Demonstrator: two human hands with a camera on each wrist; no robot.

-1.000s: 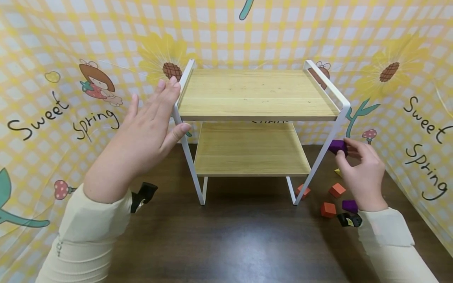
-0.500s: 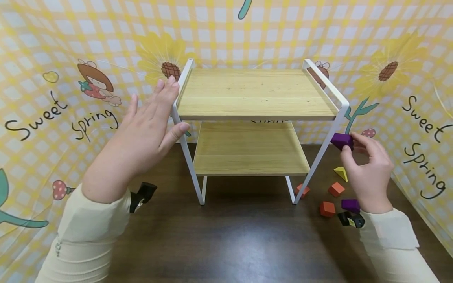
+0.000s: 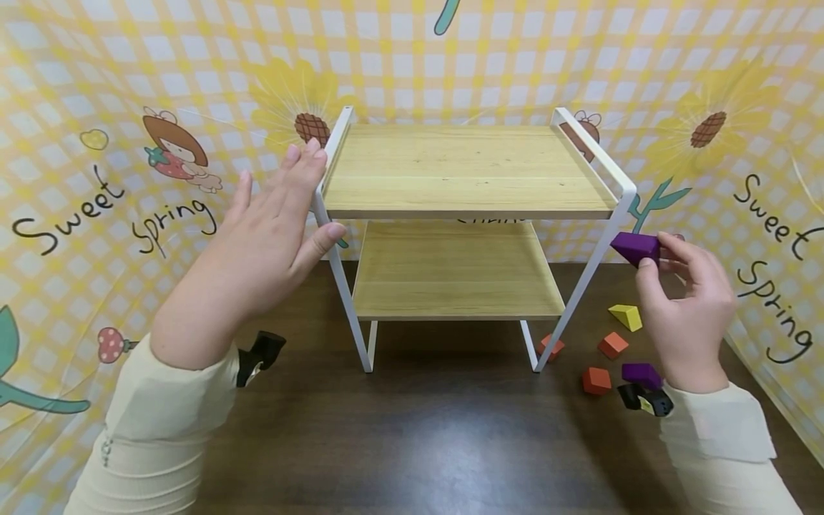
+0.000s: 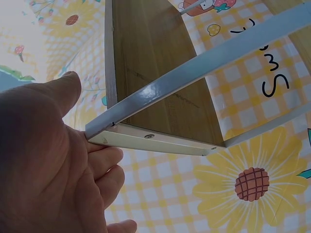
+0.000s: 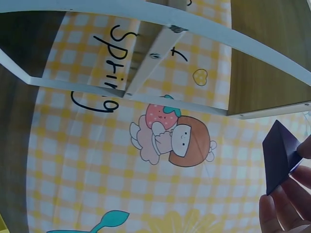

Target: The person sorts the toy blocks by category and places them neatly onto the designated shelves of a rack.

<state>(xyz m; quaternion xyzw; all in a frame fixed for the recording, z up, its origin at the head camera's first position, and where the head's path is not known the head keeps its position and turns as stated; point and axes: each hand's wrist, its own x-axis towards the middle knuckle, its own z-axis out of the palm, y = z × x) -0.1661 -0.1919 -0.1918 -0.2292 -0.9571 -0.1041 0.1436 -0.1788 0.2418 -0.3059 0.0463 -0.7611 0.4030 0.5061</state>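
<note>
A two-tier shelf with a wooden upper board (image 3: 463, 168), a wooden lower board (image 3: 457, 275) and white metal side frames stands in the middle of the head view. At its upper left corner is my left hand (image 3: 254, 239), fingers straight, against the white frame (image 4: 155, 92). My right hand (image 3: 695, 315) pinches a purple wedge-shaped block (image 3: 636, 247) between thumb and fingers. It is held up just outside the shelf's right leg. The right wrist view shows this purple block (image 5: 278, 158) at the fingertips, below the level of the upper board.
On the dark wooden surface (image 3: 412, 443) right of the shelf lie a yellow triangular block (image 3: 626, 316), a second purple block (image 3: 639, 373) and orange cubes (image 3: 596, 381), one partly behind the right leg. A yellow checked cloth (image 3: 450, 79) hangs behind and along both sides.
My right hand has moved rightward and slightly up with the purple block, away from the shelf leg. More of the yellow block shows now. The left hand has stayed in place.
</note>
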